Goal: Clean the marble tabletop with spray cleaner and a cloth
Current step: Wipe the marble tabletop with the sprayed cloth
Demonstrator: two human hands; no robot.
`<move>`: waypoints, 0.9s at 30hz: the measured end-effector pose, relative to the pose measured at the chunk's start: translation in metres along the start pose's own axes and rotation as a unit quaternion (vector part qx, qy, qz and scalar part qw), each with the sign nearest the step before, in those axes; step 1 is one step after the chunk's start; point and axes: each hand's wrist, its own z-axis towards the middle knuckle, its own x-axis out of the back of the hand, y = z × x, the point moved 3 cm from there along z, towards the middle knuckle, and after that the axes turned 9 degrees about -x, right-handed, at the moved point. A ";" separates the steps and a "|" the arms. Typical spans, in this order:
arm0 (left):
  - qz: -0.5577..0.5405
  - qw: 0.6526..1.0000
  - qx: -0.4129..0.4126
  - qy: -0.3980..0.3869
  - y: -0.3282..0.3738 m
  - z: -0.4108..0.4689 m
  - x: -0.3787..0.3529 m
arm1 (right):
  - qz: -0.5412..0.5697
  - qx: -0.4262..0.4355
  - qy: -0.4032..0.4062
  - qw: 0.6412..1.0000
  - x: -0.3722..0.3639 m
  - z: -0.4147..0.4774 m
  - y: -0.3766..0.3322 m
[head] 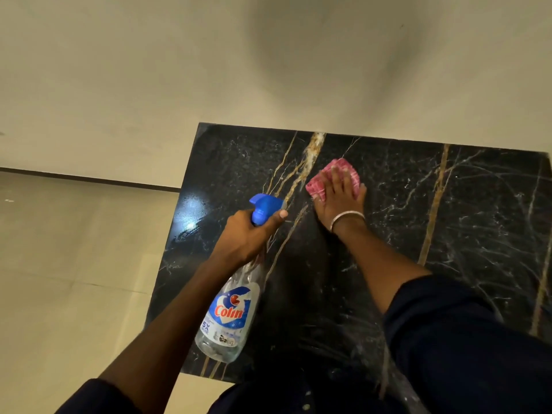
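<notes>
The Colin spray bottle (230, 312) is gripped round its neck by the left hand (248, 234), fingers curled tight and the forefinger laid beside the blue trigger head (264, 209). It is held tilted above the near left part of the black marble tabletop (448, 234). Over towards the middle, the pink checked cloth (316, 183) is pressed flat onto the stone by the right hand (337, 195), fingers straight and spread, a silver bangle (346, 218) at the wrist. Wiping looks to be the step in hand. For it to be done well, pressure should be spread through the whole palm rather than the fingertips alone. The cloth should be drawn in long, overlapping passes so that no band of stone is missed. A wet sheen (188, 216) is seen near the left edge, and that patch is best taken up before it dries into streaks. If more cleaner is wanted, the nozzle should be aimed at bare marble, clear of the wiping hand.
</notes>
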 end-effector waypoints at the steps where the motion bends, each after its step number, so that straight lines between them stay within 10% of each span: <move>1: 0.002 1.000 -0.001 0.002 0.000 0.000 0.002 | 0.013 -0.018 -0.011 1.000 0.005 0.008 0.002; 12: 0.028 1.000 -0.002 -0.008 0.012 0.005 -0.011 | -0.021 0.144 0.000 0.989 -0.037 -0.078 0.000; 20: 0.011 1.000 -0.008 -0.017 0.027 -0.010 -0.036 | 0.070 -0.153 0.058 0.984 -0.025 -0.093 0.160; 27: -0.004 1.000 -0.012 0.004 0.038 -0.028 -0.051 | 0.099 -0.185 0.026 0.977 -0.042 -0.126 0.106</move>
